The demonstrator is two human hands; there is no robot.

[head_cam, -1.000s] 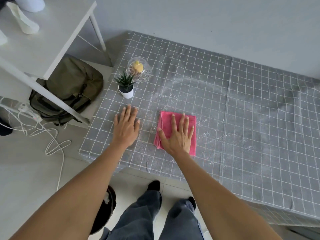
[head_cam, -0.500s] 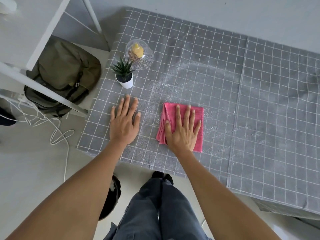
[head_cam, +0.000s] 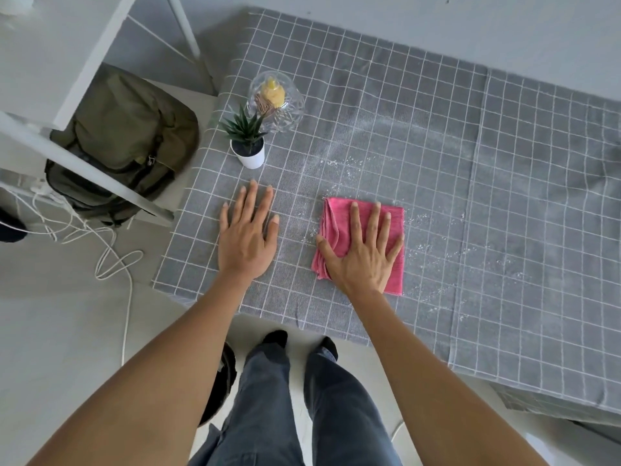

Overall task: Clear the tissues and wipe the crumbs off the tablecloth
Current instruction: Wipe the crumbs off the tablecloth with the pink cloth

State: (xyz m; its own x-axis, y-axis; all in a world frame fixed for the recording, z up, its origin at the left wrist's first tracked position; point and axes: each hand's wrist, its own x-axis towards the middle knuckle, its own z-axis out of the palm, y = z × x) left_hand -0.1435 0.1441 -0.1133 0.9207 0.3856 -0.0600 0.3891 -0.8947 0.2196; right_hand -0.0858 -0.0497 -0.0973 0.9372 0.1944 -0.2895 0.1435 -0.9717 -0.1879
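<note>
Right hand flat on the folded pink cloth, fingers straight and spread, pressing rather than gripping. Left hand just left of the cloth, open, palm down on the grey checked tablecloth, holding nothing, likely bracing the fabric. Compared with a second ago, little shifted between cloth and hands; mostly a change of viewpoint, perhaps a slight slide of the cloth to the right. Crumbs scattered right of the cloth and beyond its far edge, a few at its left edge. Potted plant and glass bowl well beyond the cloth, far left. No tissues visible on the table, so probably cleared; wiping apparently only just begun, most crumbs left.
</note>
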